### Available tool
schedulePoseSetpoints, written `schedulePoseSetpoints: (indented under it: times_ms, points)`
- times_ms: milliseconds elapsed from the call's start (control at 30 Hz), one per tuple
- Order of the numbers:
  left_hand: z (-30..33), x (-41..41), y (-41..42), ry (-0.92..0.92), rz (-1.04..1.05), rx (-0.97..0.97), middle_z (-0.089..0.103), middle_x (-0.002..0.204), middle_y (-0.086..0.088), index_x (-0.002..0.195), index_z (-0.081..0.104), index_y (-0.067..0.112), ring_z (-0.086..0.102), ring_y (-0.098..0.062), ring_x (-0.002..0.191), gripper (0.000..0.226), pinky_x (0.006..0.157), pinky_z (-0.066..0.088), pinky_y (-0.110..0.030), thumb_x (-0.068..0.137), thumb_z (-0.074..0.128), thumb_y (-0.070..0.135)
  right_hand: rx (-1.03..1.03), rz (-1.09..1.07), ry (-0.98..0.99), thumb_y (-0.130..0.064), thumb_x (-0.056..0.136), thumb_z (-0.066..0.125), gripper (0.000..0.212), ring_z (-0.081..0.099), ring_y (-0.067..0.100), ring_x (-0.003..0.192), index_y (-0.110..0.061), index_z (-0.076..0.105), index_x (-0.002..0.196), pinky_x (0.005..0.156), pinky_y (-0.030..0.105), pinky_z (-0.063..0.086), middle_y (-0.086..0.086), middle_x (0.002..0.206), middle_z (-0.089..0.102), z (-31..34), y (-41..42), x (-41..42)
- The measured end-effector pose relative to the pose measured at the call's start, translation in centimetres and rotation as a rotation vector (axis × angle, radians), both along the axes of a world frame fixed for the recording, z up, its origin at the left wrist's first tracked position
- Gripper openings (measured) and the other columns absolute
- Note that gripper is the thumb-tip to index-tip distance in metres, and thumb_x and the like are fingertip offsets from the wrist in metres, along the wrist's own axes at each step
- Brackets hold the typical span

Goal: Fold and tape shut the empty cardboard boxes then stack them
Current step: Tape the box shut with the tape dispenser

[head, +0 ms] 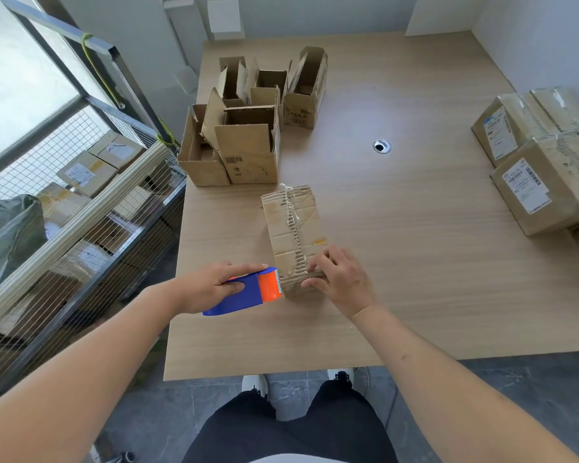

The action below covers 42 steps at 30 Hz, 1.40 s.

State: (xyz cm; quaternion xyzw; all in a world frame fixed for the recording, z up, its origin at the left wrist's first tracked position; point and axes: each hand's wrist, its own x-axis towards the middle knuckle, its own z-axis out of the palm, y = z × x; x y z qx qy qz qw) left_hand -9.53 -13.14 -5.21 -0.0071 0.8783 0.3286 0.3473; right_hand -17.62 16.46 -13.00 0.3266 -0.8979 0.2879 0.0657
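**Taping the near end of a closed box**

A closed box point(293, 235) lies flat on the table point(415, 228), its long side running from near to far, just in front of the person. Clear tape runs along its top seam.

The left hand point(211, 287) grasps a blue tape gun point(244, 294), fingers curled round its body and the forefinger stretched along the top. The gun's orange head touches the near left corner of the box.

The right hand point(340, 279) rests on the near end of the box, fingers bent down over the top edge and pressing on the cardboard; whether they pinch anything cannot be told.

Beyond the box, at the far left of the table, stands a cluster of open boxes point(248, 128) with their flaps up, packed close against each other. At the right edge sits a stack of sealed boxes point(542, 162) bearing white labels, well apart from the work.

A round cable hole point(381, 146) lies in the tabletop between the two groups. Left of the table is a wire cage point(81, 212) with more parcels inside.
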Motion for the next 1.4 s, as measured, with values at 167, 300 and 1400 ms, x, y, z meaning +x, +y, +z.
schedulePoseSetpoints:
  times_ms: [167,300,1400]
  points:
    - [-0.2,0.3,0.1,0.018,-0.001,-0.004,0.052,0.119,0.006,0.144,0.027,0.071,0.052,-0.015,0.106,0.054,0.099,0.044,-0.04,0.11,0.042,0.032,0.244,0.084,0.118,-0.051,0.086,0.067,0.056,0.045,0.03,0.134,-0.02,0.056,0.132,0.106,0.044,0.04,0.006,0.147,0.047,0.2,-0.2,0.6]
    - [-0.5,0.2,0.6,0.025,-0.005,0.014,0.051,0.117,0.005,0.145,0.027,0.07,0.052,-0.014,0.104,0.054,0.097,0.043,-0.037,0.11,0.042,0.031,0.339,0.155,-0.04,-0.062,0.093,0.054,0.088,0.008,0.021,0.158,-0.025,0.018,0.163,0.127,0.042,0.011,0.003,0.171,0.011,0.2,-1.9,0.6]
    - [-1.6,1.6,3.5,0.053,0.088,-0.21,0.065,0.115,-0.001,0.152,0.035,0.035,0.06,-0.023,0.098,0.042,0.088,0.046,-0.038,0.111,0.028,0.038,0.354,0.031,-0.219,-0.067,0.089,0.042,0.06,0.006,0.021,0.158,-0.05,0.04,0.147,0.127,0.041,-0.003,0.0,0.17,0.015,1.3,-4.5,1.8]
